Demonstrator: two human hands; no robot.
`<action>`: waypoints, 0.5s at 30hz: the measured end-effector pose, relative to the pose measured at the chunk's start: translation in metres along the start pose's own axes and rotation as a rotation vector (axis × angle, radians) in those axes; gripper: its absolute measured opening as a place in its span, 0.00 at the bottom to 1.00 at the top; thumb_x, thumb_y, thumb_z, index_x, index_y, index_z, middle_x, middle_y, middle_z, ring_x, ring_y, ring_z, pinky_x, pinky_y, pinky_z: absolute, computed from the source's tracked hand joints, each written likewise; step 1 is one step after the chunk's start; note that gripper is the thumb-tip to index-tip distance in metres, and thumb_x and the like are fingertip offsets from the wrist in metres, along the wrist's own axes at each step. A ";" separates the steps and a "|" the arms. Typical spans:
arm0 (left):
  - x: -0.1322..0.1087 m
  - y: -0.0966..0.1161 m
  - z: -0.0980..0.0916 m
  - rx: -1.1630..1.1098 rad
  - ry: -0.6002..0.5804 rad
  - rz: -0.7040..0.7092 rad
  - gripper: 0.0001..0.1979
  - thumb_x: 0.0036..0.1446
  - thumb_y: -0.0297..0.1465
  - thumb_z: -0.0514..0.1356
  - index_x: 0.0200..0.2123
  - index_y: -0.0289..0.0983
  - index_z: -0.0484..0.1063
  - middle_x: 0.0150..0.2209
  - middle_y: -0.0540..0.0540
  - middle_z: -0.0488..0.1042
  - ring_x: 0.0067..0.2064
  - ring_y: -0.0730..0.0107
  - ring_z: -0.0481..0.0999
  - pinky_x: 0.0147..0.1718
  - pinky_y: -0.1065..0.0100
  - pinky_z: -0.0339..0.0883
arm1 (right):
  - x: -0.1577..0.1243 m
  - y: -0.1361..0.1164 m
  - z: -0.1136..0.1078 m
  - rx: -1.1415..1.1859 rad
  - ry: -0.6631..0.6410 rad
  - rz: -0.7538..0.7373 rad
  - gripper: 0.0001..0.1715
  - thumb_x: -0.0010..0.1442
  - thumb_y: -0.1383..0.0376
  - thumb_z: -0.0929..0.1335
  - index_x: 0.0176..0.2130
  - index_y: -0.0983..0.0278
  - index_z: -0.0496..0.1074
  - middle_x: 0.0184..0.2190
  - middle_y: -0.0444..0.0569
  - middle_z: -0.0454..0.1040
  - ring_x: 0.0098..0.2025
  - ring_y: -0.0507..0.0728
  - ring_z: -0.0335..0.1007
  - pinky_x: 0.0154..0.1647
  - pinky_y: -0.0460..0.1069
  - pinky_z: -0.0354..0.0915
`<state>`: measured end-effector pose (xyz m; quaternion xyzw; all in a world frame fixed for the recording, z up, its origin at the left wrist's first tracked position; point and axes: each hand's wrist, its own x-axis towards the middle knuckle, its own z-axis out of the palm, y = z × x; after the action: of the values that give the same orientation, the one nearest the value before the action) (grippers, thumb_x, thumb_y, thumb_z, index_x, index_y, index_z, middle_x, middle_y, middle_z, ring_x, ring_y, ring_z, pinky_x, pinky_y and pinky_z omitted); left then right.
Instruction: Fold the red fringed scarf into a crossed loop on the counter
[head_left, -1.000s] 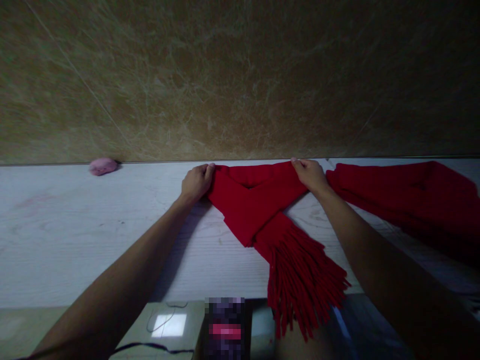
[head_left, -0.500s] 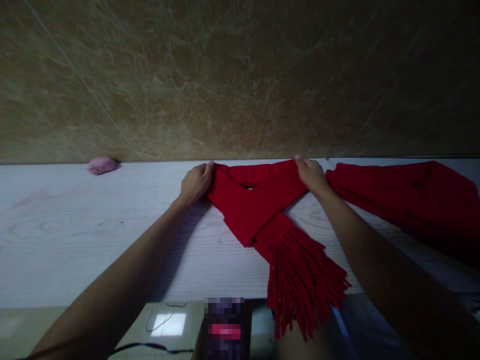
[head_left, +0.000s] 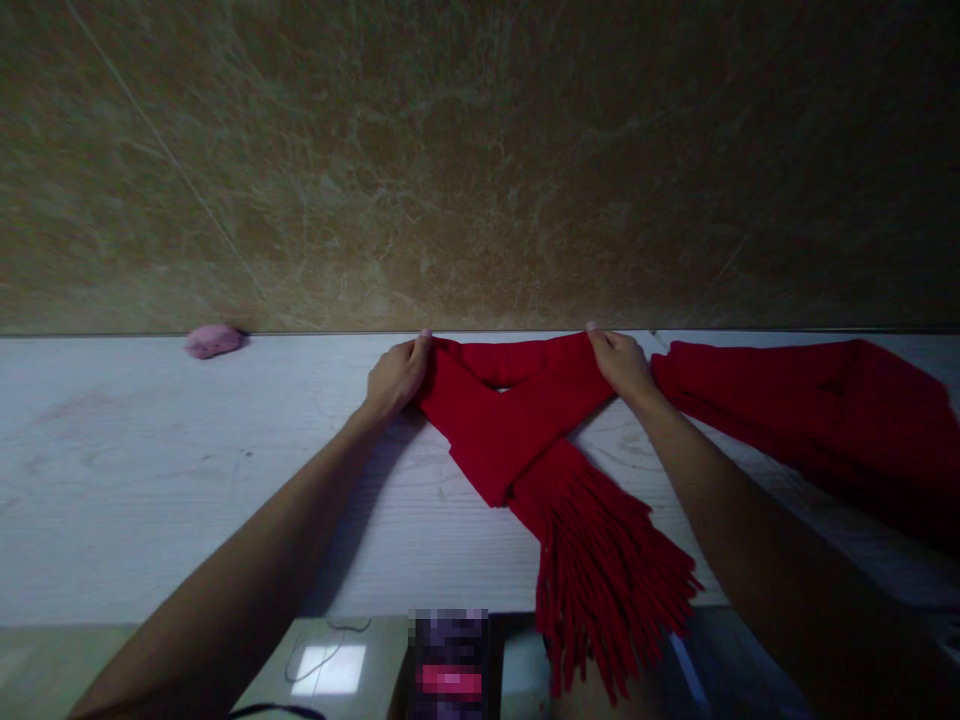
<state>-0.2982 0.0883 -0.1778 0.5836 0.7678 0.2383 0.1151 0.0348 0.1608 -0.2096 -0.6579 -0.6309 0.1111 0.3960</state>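
Observation:
A red fringed scarf [head_left: 499, 440] lies on the white wood-grain table, looped at the top with its two sides crossing below. My left hand [head_left: 400, 378] is closed on the left bend of the loop, thumb on top. At the right bend, my right hand [head_left: 618, 360] grips the fabric in the same way. A small gap shows inside the loop, above the crossing. The fringe fans out toward the lower right and hangs past the table's front edge. Fingers beneath the cloth are hidden.
More folded red fabric [head_left: 810, 410] lies to the right, beside my right forearm. A small pink plush-looking object [head_left: 214, 340] rests at the back left against the brown marbled wall [head_left: 465, 170]. The white table [head_left: 150, 480] ends at a front edge above a shiny floor.
The whole view has shifted slightly, so everything sits a little lower in the picture. Both hands keep their hold, and the scarf's shape looks nearly the same.

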 end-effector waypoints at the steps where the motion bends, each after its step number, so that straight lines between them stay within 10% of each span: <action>1: 0.000 0.000 0.000 0.008 -0.011 -0.002 0.37 0.72 0.54 0.39 0.45 0.36 0.81 0.44 0.36 0.84 0.45 0.50 0.81 0.42 0.62 0.66 | 0.001 0.001 0.001 -0.004 -0.003 0.002 0.39 0.67 0.33 0.58 0.22 0.58 0.65 0.21 0.48 0.68 0.29 0.58 0.61 0.31 0.52 0.52; 15: 0.005 -0.009 0.004 0.034 0.013 0.143 0.32 0.72 0.49 0.43 0.42 0.36 0.81 0.39 0.38 0.83 0.39 0.56 0.79 0.36 0.65 0.63 | 0.001 0.007 -0.003 0.017 -0.068 -0.108 0.32 0.64 0.40 0.61 0.20 0.58 0.62 0.19 0.45 0.61 0.26 0.56 0.60 0.30 0.52 0.50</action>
<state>-0.3054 0.0919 -0.1854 0.6373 0.7288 0.2364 0.0828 0.0424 0.1616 -0.2120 -0.6152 -0.6777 0.1173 0.3853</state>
